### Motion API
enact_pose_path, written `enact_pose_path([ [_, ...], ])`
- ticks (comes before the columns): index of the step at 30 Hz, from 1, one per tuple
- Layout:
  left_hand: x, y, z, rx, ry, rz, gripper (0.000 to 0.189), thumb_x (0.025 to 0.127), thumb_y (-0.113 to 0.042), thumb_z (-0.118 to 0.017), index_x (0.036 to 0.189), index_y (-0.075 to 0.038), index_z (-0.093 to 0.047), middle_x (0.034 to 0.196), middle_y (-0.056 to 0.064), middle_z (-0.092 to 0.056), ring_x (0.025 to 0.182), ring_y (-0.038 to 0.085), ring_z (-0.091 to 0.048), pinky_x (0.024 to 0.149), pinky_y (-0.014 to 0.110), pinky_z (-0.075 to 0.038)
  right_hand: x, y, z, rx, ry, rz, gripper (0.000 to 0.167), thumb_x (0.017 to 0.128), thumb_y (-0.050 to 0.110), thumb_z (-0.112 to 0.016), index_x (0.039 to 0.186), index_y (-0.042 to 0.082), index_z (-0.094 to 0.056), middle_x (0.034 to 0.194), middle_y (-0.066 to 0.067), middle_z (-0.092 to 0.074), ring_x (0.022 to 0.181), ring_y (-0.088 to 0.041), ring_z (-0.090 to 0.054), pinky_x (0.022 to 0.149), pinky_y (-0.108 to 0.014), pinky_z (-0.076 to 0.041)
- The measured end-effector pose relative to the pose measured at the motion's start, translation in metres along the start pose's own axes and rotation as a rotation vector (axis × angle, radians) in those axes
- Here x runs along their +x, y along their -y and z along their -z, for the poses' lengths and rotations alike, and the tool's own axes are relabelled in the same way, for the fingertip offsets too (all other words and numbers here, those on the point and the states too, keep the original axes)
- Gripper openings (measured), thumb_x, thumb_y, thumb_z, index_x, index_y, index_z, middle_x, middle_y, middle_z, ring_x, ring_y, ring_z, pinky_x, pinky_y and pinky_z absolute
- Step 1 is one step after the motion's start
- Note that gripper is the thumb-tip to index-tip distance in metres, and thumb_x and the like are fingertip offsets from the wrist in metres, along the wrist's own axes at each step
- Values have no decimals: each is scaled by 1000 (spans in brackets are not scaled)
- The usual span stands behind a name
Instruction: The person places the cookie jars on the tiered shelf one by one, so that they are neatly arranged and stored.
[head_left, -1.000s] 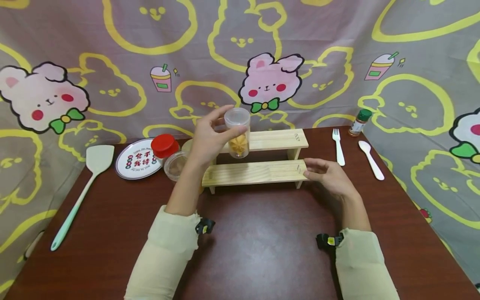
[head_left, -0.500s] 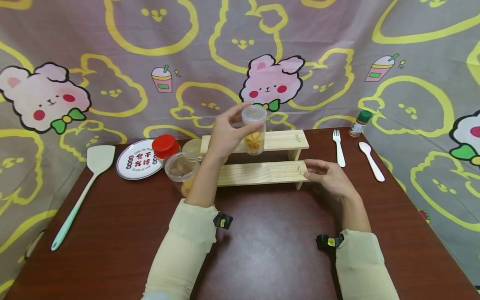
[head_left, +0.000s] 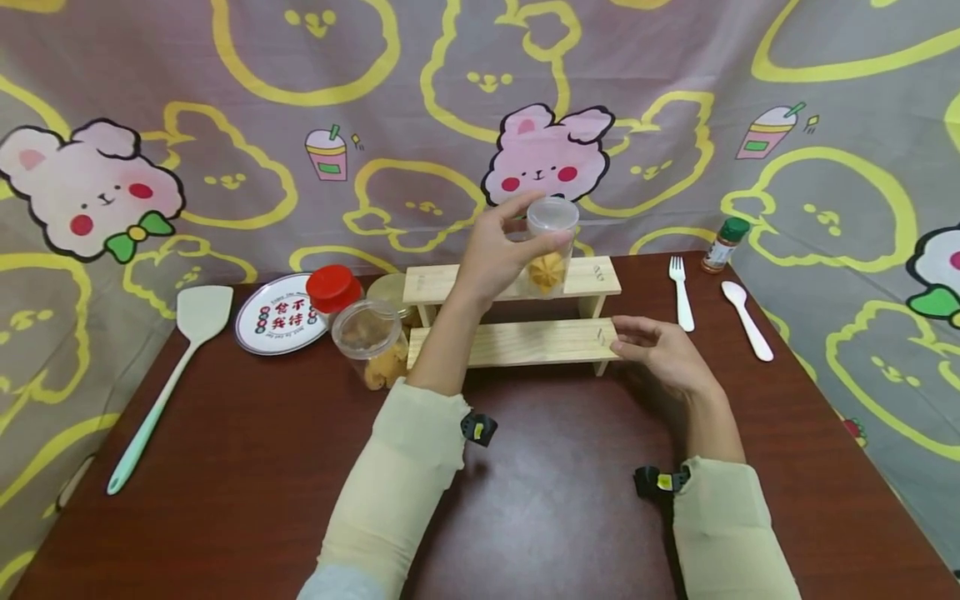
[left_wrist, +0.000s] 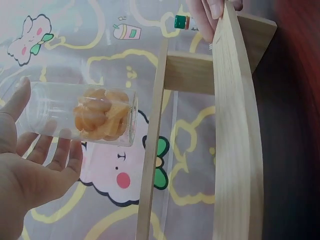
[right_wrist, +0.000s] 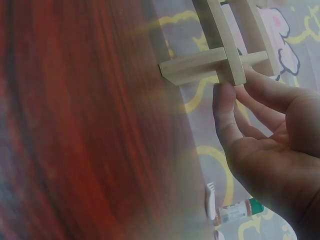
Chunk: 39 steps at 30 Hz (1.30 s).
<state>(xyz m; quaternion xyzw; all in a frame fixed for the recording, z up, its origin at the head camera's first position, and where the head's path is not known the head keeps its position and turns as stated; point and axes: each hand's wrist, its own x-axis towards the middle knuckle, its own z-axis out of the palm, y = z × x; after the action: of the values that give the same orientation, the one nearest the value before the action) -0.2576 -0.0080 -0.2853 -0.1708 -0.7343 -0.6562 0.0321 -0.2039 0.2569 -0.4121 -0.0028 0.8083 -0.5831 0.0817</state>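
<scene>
My left hand grips a clear plastic jar around its upper part, thumb on the near side. Yellowish cookies fill the bottom of this jar. It is upright, above the right part of the upper board of a two-tier wooden rack; the left wrist view shows a gap between jar and board. At the rack's right side my right hand holds the end of the lower board, with thumb and fingers at its edge in the right wrist view.
Left of the rack stand another clear jar with cookies, a red-lidded jar and a gold-lidded jar. Farther left lie a plate and a spatula. A fork, spoon and green-capped bottle are at right.
My left hand has carried the clear jar rightward along the upper board, and its arm has uncovered the cookie jar at left. My right hand has stayed at the rack's end.
</scene>
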Motion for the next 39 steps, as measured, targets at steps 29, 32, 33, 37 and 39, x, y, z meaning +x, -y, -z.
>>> enact_pose_path([
  [29, 33, 9, -34, -12, 32, 76, 62, 85, -18, -84, 142, -15, -60, 126, -5, -62, 106, 17, -55, 83, 29, -49, -3, -4, -2, 27, 2, 26, 50, 96, 6, -70, 141, -8, -53, 121, -20, -64, 97, -4, -62, 83, -26, -55],
  [32, 34, 11, -34, -16, 32, 99, 63, 85, -22, -84, 143, -18, -60, 127, -6, -62, 107, 16, -56, 85, 30, -49, -4, -4, -2, 32, 6, 29, 51, 96, 6, -70, 142, -8, -53, 123, -23, -63, 98, -4, -62, 83, -26, -55],
  [33, 34, 11, -34, -18, 34, 103, 63, 85, -23, -84, 143, -18, -60, 126, -6, -62, 107, 16, -56, 85, 30, -49, -4, -4, -2, 33, 8, 31, 51, 96, 6, -70, 142, -8, -52, 123, -24, -63, 98, -5, -62, 83, -27, -55],
  [37, 35, 10, -34, -26, 54, 101, 64, 86, -23, -83, 145, -18, -58, 127, -4, -61, 107, 17, -55, 84, 31, -49, -2, -4, -2, 29, 3, 34, 51, 96, 6, -70, 141, -8, -53, 123, -22, -63, 98, -5, -62, 83, -26, -55],
  [39, 36, 10, -34, -30, 63, 96, 64, 87, -23, -82, 145, -18, -57, 128, -3, -60, 106, 17, -55, 84, 31, -49, -1, -5, -2, 31, -2, 31, 50, 96, 6, -70, 141, -8, -53, 121, -20, -64, 98, -5, -62, 83, -26, -55],
])
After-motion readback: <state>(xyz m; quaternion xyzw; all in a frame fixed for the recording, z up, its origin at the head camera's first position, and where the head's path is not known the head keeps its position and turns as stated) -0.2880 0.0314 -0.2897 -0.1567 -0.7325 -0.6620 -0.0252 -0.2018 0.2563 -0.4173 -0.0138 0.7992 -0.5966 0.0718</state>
